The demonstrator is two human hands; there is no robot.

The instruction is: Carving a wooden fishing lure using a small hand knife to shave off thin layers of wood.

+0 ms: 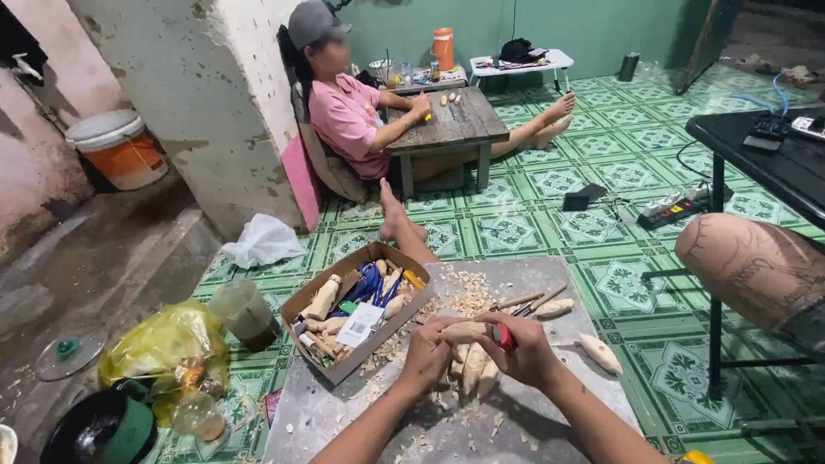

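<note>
Head camera looks down on a pale, tapered piece of carved wood point(464, 330) held over the grey board point(550, 421) on the person's lap. The left hand point(427, 354) is curled closed around its near end; the right hand point(526, 351) is closed around a red-handled carving knife point(504, 336) laid against the wood. It looks light and stiff, dry rather than slippery, and probably best gripped at its thick middle, away from the blade (the thin tip could snap). About three similar blanks point(474, 368) lie just under the hands, and two more finished pieces point(599, 352) rest to the right. Two wooden-handled tools point(526, 302) lie beyond, among pale shavings point(464, 290). One open cardboard box point(357, 320) of blanks and tools sits on the left. Farther off, another person in a pink shirt point(344, 116) works at a low wooden table point(455, 127).
</note>
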